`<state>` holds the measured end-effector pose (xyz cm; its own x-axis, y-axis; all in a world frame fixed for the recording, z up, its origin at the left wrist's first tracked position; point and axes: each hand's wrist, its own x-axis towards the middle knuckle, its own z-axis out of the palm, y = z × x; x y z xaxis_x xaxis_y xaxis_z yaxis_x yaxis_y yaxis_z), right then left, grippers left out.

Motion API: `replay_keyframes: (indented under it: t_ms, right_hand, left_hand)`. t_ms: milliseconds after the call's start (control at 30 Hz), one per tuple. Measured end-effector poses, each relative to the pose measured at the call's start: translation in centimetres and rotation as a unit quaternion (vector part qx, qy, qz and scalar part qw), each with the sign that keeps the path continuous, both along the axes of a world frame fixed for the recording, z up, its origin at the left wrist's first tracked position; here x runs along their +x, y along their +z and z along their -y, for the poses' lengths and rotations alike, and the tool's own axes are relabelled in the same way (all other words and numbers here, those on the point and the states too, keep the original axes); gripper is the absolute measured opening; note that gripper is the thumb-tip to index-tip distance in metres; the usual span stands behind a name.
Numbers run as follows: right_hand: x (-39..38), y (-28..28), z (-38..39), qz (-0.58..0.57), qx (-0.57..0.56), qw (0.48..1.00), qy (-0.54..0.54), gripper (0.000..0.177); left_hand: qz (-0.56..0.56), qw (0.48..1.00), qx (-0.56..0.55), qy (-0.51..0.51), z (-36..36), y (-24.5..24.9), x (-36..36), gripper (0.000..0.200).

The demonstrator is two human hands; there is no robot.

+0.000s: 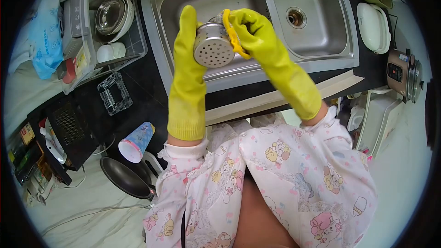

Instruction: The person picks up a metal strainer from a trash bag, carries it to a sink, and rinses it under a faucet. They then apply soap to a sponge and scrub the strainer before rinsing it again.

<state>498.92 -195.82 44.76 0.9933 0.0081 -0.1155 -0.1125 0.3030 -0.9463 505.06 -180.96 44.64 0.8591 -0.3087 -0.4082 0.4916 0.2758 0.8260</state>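
A round metal strainer cup (214, 51) with a perforated bottom is held over the front of the left sink basin, its holes facing me. My left hand (188, 41), in a yellow-green rubber glove, grips its left side, with one finger pointing up. On the cup's right side, my right hand (250, 30), in a matching glove, has its fingers curled round a yellow-edged scrubbing cloth (234, 36) pressed against the cup. The far side of the cup is hidden.
The double steel sink (312, 27) has a drain in its right basin. A dish rack (138, 46) with bowls stands left, a blue patterned cup (138, 141) and black pan (124, 177) lower left. A white lidded dish (373, 27) and cooker (399, 74) are right.
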Motion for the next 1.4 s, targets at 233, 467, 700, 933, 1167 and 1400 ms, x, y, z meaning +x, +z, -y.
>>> replay_keyframes:
  t_ms: [233, 467, 700, 933, 1167, 1400]
  right_hand:
    - [0.0, -1.2, -2.8, 0.038, 0.116, 0.961, -0.248, 0.023]
    - [1.8, -1.1, 0.2, 0.097, 0.017, 0.962, -0.254, 0.025]
    - [-1.7, -2.1, 0.5, 0.038, 0.068, 0.985, -0.153, 0.022]
    - [-0.9, 0.9, -3.2, -0.099, 0.28, 0.945, -0.135, 0.026]
    - [-1.5, 1.1, -2.3, -0.019, 0.159, 0.98, -0.114, 0.025]
    - [-1.3, 1.9, -2.0, -0.059, 0.195, 0.977, -0.065, 0.026]
  left_hand:
    - [-0.043, 0.972, -0.231, -0.006, 0.3, -2.3, -1.5, 0.044]
    - [-0.063, 0.992, -0.03, -0.109, -1.0, -1.2, -1.6, 0.043]
    - [0.086, 0.996, 0.006, 0.01, -1.1, -0.6, -1.9, 0.045]
    - [0.19, 0.974, 0.122, -0.015, -0.8, 0.9, -4.0, 0.041]
    - [0.162, 0.985, 0.005, -0.063, -1.6, 0.9, -2.8, 0.035]
    - [0.045, 0.994, -0.062, 0.079, -1.6, -2.8, -2.3, 0.054]
